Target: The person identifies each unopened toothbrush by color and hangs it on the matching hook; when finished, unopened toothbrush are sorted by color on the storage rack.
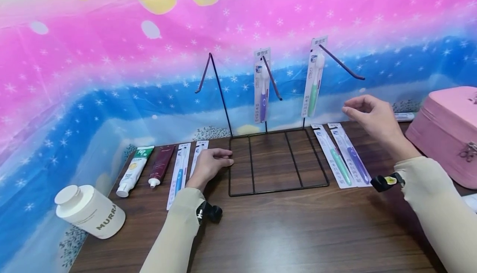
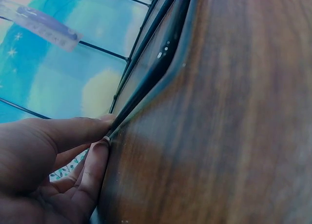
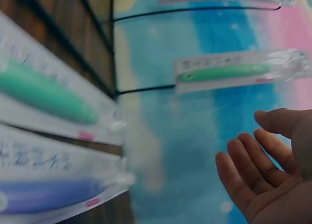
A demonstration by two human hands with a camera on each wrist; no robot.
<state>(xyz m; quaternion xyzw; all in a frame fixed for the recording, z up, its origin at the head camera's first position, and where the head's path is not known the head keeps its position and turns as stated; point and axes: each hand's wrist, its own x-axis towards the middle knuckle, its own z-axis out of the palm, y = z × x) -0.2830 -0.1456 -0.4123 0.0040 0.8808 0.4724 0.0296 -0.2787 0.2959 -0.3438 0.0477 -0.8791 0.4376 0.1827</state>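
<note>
A black wire display rack (image 1: 278, 193) stands on the table, its base flat and three hooked prongs rising at the back. My left hand (image 1: 210, 163) pinches the left side wire of that base between thumb and fingers (image 2: 92, 173). A packaged purple toothbrush (image 1: 262, 86) hangs from the middle hook, and a packaged green toothbrush (image 1: 314, 78) from the right one. The left hook (image 1: 205, 74) carries nothing. My right hand (image 1: 372, 117) is raised to the right of the hanging green toothbrush, holding nothing, its fingers (image 3: 246, 160) loosely bent and apart from the package.
Packaged green (image 1: 333, 157) and purple (image 1: 350, 155) toothbrushes lie right of the rack. On the left are a packaged blue toothbrush (image 1: 179, 173), another package (image 1: 199, 150), a maroon tube (image 1: 162, 165), a white-green tube (image 1: 136, 169) and a white bottle (image 1: 93, 213). A pink case (image 1: 447, 128) stands far right.
</note>
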